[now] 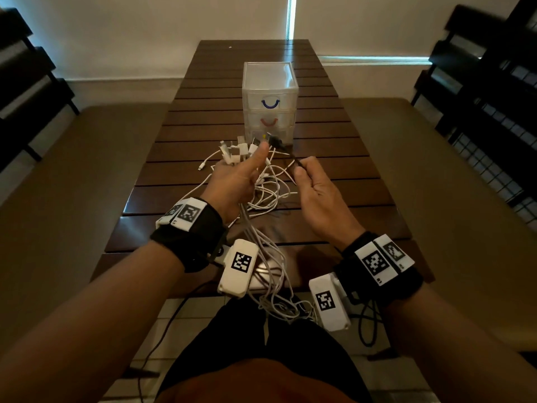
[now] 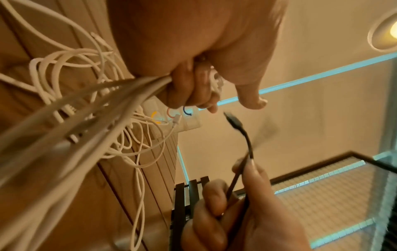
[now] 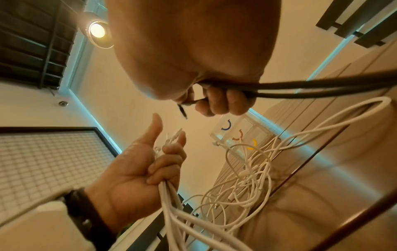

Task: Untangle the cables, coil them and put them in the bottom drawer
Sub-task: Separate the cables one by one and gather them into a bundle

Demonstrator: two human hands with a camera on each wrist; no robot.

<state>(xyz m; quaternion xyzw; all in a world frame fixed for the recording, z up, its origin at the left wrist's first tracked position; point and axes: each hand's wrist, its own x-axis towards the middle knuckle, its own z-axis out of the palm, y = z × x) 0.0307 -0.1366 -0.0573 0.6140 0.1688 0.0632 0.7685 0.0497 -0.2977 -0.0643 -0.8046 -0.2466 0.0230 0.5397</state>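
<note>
**Cable sorting: both hands raised over the table, white bundle left, black lead right**

We see the left hand (image 1: 232, 181) raised above the slatted wooden table (image 1: 363, 175), its fingers curled round a bundle of white cables (image 1: 261, 245). The thumb sticks up, free of the bundle. Several white plug ends (image 1: 235, 151) fan out above the fingers. Below the fist, the white cables run back toward the body and hang off the near table edge, down to the lap.

We note that more white cable lies in a loose tangle (image 1: 270, 187) on the table between the two hands; in the right wrist view the loops (image 3: 247, 183) cross one another and we cannot tell the strands apart.

The right hand (image 1: 316, 193) holds a black cable (image 2: 249, 146), pinched between thumb and forefinger, the other fingers curled round it lower down. The black plug end (image 2: 233, 121) points toward the left thumb and sits just short of it, not touching. In the right wrist view, two black runs (image 3: 322, 90) leave the fist toward the right.

A clear plastic drawer unit (image 1: 270, 82) stands on the table just beyond the hands. We count three drawers: blue handle (image 1: 270, 103) on top, red handle (image 1: 268, 122) in the middle, yellow handle (image 3: 252, 144) at the bottom. From the head view, the plug ends mostly hide the bottom drawer. The upper two look shut; of the bottom one we cannot tell.

Dark slatted chairs (image 1: 479, 82) stand to either side.
</note>
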